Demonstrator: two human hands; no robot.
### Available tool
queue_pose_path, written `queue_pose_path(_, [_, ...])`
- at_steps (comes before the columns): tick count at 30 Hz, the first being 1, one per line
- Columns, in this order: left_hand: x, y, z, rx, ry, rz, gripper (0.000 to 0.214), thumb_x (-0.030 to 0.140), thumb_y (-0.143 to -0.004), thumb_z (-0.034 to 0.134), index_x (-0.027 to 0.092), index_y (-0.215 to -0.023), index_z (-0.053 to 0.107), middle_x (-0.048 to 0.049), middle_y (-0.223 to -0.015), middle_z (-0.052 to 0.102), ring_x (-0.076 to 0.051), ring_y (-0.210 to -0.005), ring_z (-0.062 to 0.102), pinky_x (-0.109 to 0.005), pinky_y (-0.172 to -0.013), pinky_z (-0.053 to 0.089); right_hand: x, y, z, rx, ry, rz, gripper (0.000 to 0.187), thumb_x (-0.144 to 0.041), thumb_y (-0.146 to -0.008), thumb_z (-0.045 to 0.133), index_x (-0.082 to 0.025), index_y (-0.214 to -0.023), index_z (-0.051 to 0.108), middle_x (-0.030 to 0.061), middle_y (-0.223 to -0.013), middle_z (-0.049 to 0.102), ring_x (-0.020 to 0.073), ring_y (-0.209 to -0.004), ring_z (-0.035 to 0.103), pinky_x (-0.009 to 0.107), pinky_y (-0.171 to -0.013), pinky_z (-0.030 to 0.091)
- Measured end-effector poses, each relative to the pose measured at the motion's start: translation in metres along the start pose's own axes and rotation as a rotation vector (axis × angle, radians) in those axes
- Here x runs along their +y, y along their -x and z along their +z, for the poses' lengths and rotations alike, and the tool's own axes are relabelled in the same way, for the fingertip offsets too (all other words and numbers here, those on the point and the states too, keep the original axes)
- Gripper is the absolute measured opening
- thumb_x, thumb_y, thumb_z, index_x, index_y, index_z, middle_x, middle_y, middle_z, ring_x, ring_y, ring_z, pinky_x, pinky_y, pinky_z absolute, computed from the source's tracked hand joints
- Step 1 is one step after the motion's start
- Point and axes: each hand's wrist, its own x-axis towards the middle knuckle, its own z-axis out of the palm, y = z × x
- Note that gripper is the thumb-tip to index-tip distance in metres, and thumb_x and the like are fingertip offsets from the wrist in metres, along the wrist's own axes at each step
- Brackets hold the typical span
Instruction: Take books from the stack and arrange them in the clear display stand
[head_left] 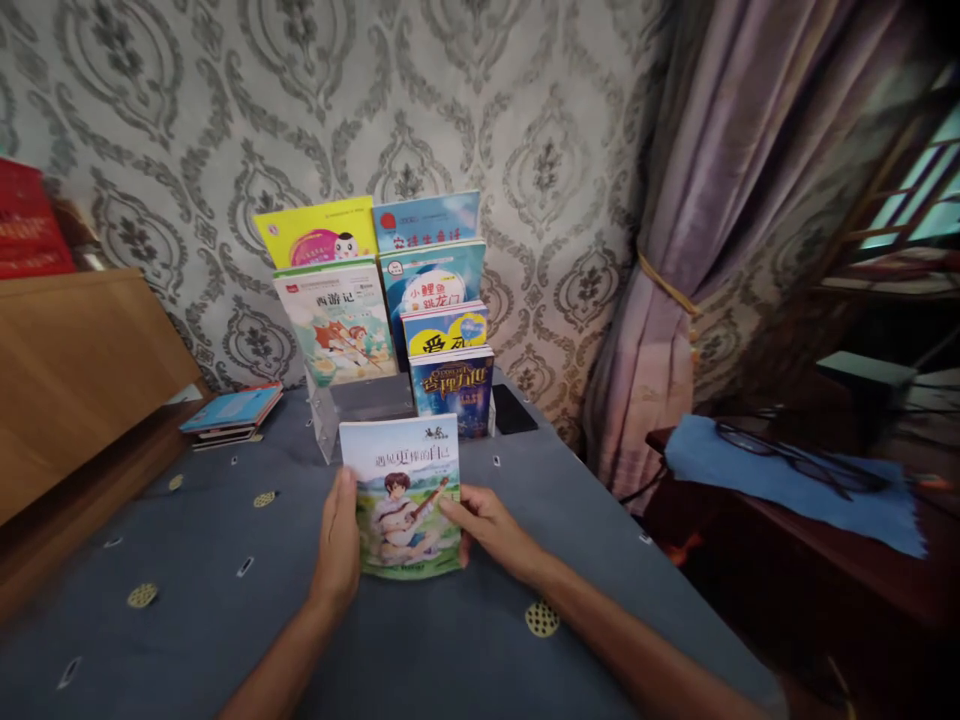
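Between my two hands a book (405, 500) stands upright, its cover showing a child with a guitar on green grass. My left hand (341, 540) grips its left edge, with the fingers hidden behind. On the right edge my right hand (487, 525) has its thumb on the cover and its fingers behind. Just beyond is a clear tiered book rack (324, 420). A white-and-green book (345, 325) and a yellow book (319, 228) fill its left side. A dark blue book (454, 390), a yellow-and-blue book (448, 330) and teal and blue books stand on its right.
A small stack of books (236, 408) lies at the left on the grey cloth-covered surface (247, 620). A wooden panel (90, 370) borders that side. Behind the rack is patterned wallpaper. At the right, glasses (802, 455) rest on a blue cloth (720, 465), beside a tied curtain (675, 200).
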Motion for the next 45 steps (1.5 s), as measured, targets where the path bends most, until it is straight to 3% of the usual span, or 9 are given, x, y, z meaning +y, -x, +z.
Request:
queue_pose_path(5, [0.01,-0.002,0.008,-0.087,0.154,-0.07,0.068,0.072,-0.084,0.057,0.011,-0.113,0.071,-0.0143,-0.117,0.074,-0.033,-0.123,0.061,-0.047,-0.105,0.049,-0.003,-0.004,0.002,-0.083,-0.076,0.025,0.054,-0.064,-0.082,0.069,-0.014,-0.1,0.072,0.007,-0.089,0.073,0.0139,-0.068,0.066,0.02,-0.048,0.054])
queue_pose_path(9, [-0.003,0.0,-0.006,0.011,0.097,-0.139,0.054,0.06,-0.08,0.07,0.022,-0.118,0.07,-0.0099,-0.126,0.071,-0.031,-0.13,0.058,-0.043,-0.11,0.046,-0.003,-0.004,0.002,-0.072,0.01,0.026,0.054,-0.064,-0.085,0.065,-0.013,-0.103,0.072,0.0073,-0.089,0.072,0.0132,-0.066,0.064,0.021,-0.049,0.054])
queue_pose_path(14, [-0.011,0.002,-0.035,-0.341,-0.004,-0.085,0.067,0.049,-0.077,0.074,0.022,-0.136,0.056,-0.0121,-0.138,0.062,-0.031,-0.134,0.054,-0.047,-0.112,0.043,-0.008,0.0,0.003,-0.102,0.108,-0.003,0.052,-0.063,-0.087,0.063,-0.015,-0.105,0.07,0.0059,-0.09,0.07,0.0145,-0.069,0.063,0.023,-0.051,0.055])
queue_pose_path(17, [-0.011,0.0,-0.051,-0.427,-0.146,0.013,0.058,0.04,-0.077,0.07,0.022,-0.13,0.059,-0.0118,-0.131,0.066,-0.03,-0.127,0.059,-0.047,-0.109,0.047,-0.014,-0.001,0.005,-0.107,0.163,-0.029,0.049,-0.063,-0.088,0.06,-0.017,-0.101,0.071,0.0059,-0.091,0.069,0.016,-0.073,0.062,0.025,-0.054,0.055])
queue_pose_path(24, [-0.019,-0.022,-0.064,-0.324,-0.421,0.241,0.041,0.027,-0.074,0.057,0.023,-0.115,0.063,-0.0031,-0.084,0.07,-0.025,-0.088,0.067,-0.04,-0.082,0.057,-0.018,-0.01,0.016,-0.016,0.383,-0.142,0.04,-0.051,-0.096,0.051,-0.019,-0.113,0.067,0.0085,-0.1,0.07,0.0219,-0.085,0.064,0.032,-0.069,0.057])
queue_pose_path(30, [-0.029,-0.041,-0.06,-0.177,-0.466,0.272,0.029,0.031,-0.074,0.052,0.02,-0.1,0.059,-0.0041,-0.082,0.068,-0.024,-0.081,0.064,-0.039,-0.076,0.053,-0.008,-0.018,0.025,0.042,0.688,-0.226,0.024,-0.032,-0.1,0.043,-0.022,-0.111,0.062,0.0062,-0.093,0.068,0.0219,-0.088,0.062,0.037,-0.085,0.053])
queue_pose_path(34, [-0.034,-0.042,-0.06,-0.145,-0.413,0.281,0.031,0.031,-0.076,0.055,0.02,-0.104,0.057,-0.0062,-0.094,0.069,-0.023,-0.085,0.065,-0.04,-0.082,0.053,-0.002,-0.021,0.029,0.062,0.755,-0.285,0.021,-0.023,-0.099,0.039,-0.023,-0.107,0.058,0.0064,-0.097,0.066,0.021,-0.092,0.063,0.037,-0.088,0.053])
queue_pose_path(40, [-0.032,-0.056,-0.055,-0.147,-0.241,0.369,0.042,0.033,-0.081,0.064,0.024,-0.119,0.05,-0.0074,-0.112,0.064,-0.023,-0.1,0.063,-0.039,-0.09,0.052,0.003,-0.043,0.032,0.061,0.791,-0.562,0.033,-0.015,-0.097,0.037,-0.021,-0.127,0.049,0.0136,-0.126,0.061,0.0228,-0.123,0.056,0.045,-0.108,0.047])
queue_pose_path(45, [-0.029,-0.084,-0.04,0.046,-0.083,0.494,0.038,0.041,-0.08,0.064,0.027,-0.114,0.053,-0.0079,-0.115,0.06,-0.027,-0.105,0.061,-0.045,-0.096,0.051,0.011,-0.077,0.032,0.159,0.842,-0.701,0.038,-0.015,-0.094,0.046,-0.021,-0.131,0.05,0.0179,-0.14,0.054,0.0286,-0.14,0.043,0.056,-0.114,0.04])
